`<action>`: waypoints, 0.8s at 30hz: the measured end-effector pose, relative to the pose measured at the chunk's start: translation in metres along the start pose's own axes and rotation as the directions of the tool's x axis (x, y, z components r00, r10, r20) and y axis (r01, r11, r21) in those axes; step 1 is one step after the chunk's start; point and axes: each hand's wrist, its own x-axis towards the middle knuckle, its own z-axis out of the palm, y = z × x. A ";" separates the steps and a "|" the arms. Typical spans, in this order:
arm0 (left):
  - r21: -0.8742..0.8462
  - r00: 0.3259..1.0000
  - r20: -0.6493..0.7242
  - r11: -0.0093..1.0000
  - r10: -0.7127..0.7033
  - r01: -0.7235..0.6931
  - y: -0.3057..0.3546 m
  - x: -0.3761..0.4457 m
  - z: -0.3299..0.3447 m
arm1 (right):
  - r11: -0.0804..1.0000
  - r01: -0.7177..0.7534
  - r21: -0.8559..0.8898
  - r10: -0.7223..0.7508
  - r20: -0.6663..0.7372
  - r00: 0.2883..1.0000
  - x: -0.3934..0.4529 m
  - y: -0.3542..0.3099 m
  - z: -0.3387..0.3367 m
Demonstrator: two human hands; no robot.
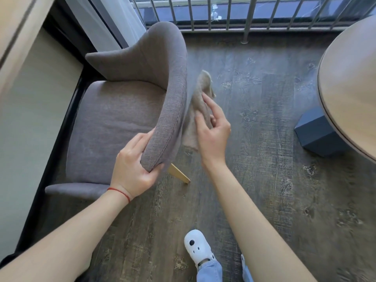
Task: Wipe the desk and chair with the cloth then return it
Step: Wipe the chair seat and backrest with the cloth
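Observation:
A grey upholstered chair [122, 119] with a curved backrest stands at the left centre on the dark wood floor. My left hand [132, 165] grips the near end of the backrest. My right hand [211, 129] holds a beige cloth [200, 94] pressed against the outer side of the backrest. The cloth is blurred and its upper end flaps free. A round light wooden table [350, 82] shows at the right edge.
A dark blue table base [317, 133] sits on the floor under the round table. A metal railing [244, 15] runs along the top. A pale cabinet [30, 98] fills the left. My white shoe [198, 248] stands on the floor below.

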 end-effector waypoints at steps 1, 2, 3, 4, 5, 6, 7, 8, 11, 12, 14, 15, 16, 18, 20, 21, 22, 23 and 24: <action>-0.002 1.000 0.000 1.000 0.002 -0.002 0.000 0.000 0.000 | 1.000 0.003 0.019 -0.003 0.008 1.000 0.001 -0.003 0.008; -0.004 1.000 0.001 1.000 0.004 -0.004 0.000 0.000 0.000 | 1.000 -0.001 0.026 0.000 0.029 1.000 -0.004 -0.006 0.013; -0.008 1.000 0.004 1.000 0.002 -0.002 0.000 0.000 0.000 | 1.000 -0.001 0.020 0.000 0.055 0.998 -0.014 -0.006 0.013; -0.015 1.000 0.009 1.000 -0.002 0.002 0.000 -0.001 0.001 | 1.000 0.017 0.000 -0.017 0.080 0.997 -0.024 -0.006 0.007; -0.019 1.000 0.012 1.000 -0.006 0.007 0.000 -0.001 0.000 | 0.998 0.049 -0.036 -0.045 0.106 0.993 -0.033 -0.005 -0.003; -0.016 1.000 0.014 1.000 -0.008 0.008 0.000 -0.001 0.000 | 0.994 0.086 -0.072 -0.076 0.127 0.989 -0.039 -0.005 -0.013; -0.007 1.000 0.015 1.000 -0.007 0.007 0.000 -0.001 -0.001 | 0.991 0.109 -0.084 -0.098 0.120 0.988 -0.036 -0.005 -0.019; -0.001 1.000 0.017 1.000 -0.008 0.008 0.000 -0.001 -0.001 | 0.992 0.109 -0.070 -0.103 0.086 0.991 -0.026 -0.007 -0.019; -0.002 1.000 0.027 1.000 -0.013 0.013 0.000 0.000 -0.001 | 1.000 0.007 0.018 -0.007 0.037 0.999 0.022 -0.023 0.006; -0.003 0.999 0.028 1.000 -0.016 0.016 0.000 0.000 -0.001 | 1.000 -0.008 0.012 0.007 0.058 0.998 0.035 -0.026 0.015; -0.002 1.000 0.026 1.000 -0.012 0.012 0.000 -0.001 -0.001 | 1.000 0.010 -0.017 -0.008 0.097 0.995 0.046 -0.027 0.022; 0.000 1.000 0.025 1.000 -0.007 0.007 -0.001 -0.001 0.000 | 0.999 0.020 -0.034 -0.016 0.125 0.992 0.043 -0.026 0.019; 0.002 1.000 0.024 1.000 -0.004 0.004 -0.002 -0.001 0.000 | 0.998 0.041 -0.052 -0.032 0.164 0.986 0.036 -0.025 0.011; 0.006 1.000 0.025 1.000 -0.006 0.006 -0.002 -0.001 -0.001 | 0.991 0.105 -0.083 -0.079 0.268 0.960 0.020 -0.021 -0.007; 0.008 1.000 0.025 1.000 -0.012 0.012 -0.002 -0.001 -0.002 | 0.983 0.164 -0.084 -0.131 0.306 0.943 0.013 -0.017 -0.018; 0.010 1.000 0.025 1.000 -0.014 0.014 -0.001 -0.001 -0.002 | 0.988 0.147 -0.056 -0.128 0.263 0.956 0.018 -0.018 -0.017; 0.009 1.000 0.026 1.000 -0.016 0.016 -0.001 -0.001 -0.002 | 0.994 0.108 -0.022 -0.102 0.200 0.975 0.025 -0.019 -0.013; 0.005 0.999 0.027 1.000 -0.019 0.019 0.000 0.000 -0.002 | 0.998 0.067 0.006 -0.067 0.157 0.985 0.030 -0.021 -0.006; 0.001 0.999 0.031 1.000 -0.023 0.023 0.000 0.000 -0.002 | 0.999 0.037 0.027 -0.040 0.143 0.989 0.030 -0.023 0.002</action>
